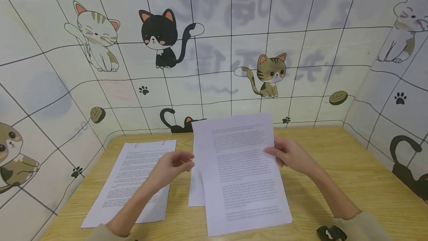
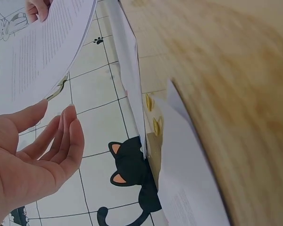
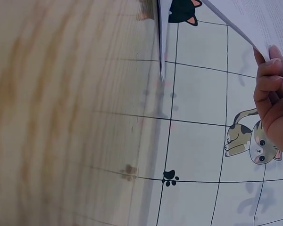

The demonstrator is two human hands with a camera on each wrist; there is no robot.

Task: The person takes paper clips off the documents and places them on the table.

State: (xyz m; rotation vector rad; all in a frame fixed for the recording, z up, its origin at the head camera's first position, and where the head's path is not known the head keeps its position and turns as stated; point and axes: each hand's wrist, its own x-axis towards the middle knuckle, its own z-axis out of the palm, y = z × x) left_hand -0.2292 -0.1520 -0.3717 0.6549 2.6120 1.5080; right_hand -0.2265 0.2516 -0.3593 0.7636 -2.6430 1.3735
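Note:
My right hand (image 1: 291, 155) pinches the right edge of printed sheets (image 1: 244, 174), holding them tilted up above the table. In the right wrist view, the thumb and fingers of that hand (image 3: 277, 99) meet at the paper's edge. By the left edge of the sheets hovers my left hand (image 1: 172, 166), loosely bent. The left wrist view shows a gap between its thumb and fingers, with nothing held in this hand (image 2: 42, 155). Partly hidden behind the raised sheets, more white paper (image 1: 196, 189) lies on the table.
On the left of the wooden table (image 1: 334, 148) lies a printed stack (image 1: 133, 174) with two reddish paper clips (image 1: 136, 145) along its top edge. Two small yellow clip-like pieces (image 2: 153, 115) show beside paper in the left wrist view. A cat-patterned covering (image 1: 217, 84) surrounds the table.

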